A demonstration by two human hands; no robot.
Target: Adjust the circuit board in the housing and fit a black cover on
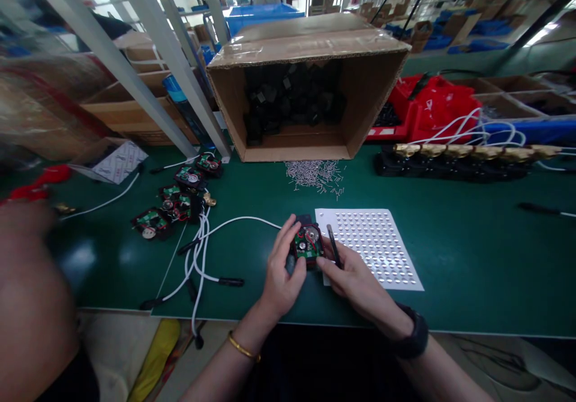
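Between my two hands is a small black device (308, 243), its inside showing a green circuit board, red wires and a round metal part. My left hand (284, 267) grips its left side, fingers along the edge and thumb at the lower corner. My right hand (353, 273) pinches its lower right side and also holds dark tweezers (333, 246), which point up and away. A white cable (245, 218) runs left from the device. Under and beyond my right hand lies a white sheet (378, 243) with rows of small shiny pieces.
A cardboard box (288, 153) of black parts stands behind a pile of small screws (315, 175). Similar open devices (150, 223) with cables lie left. A row of black units (450, 165) sits right. Another person's arm (36, 294) is at far left.
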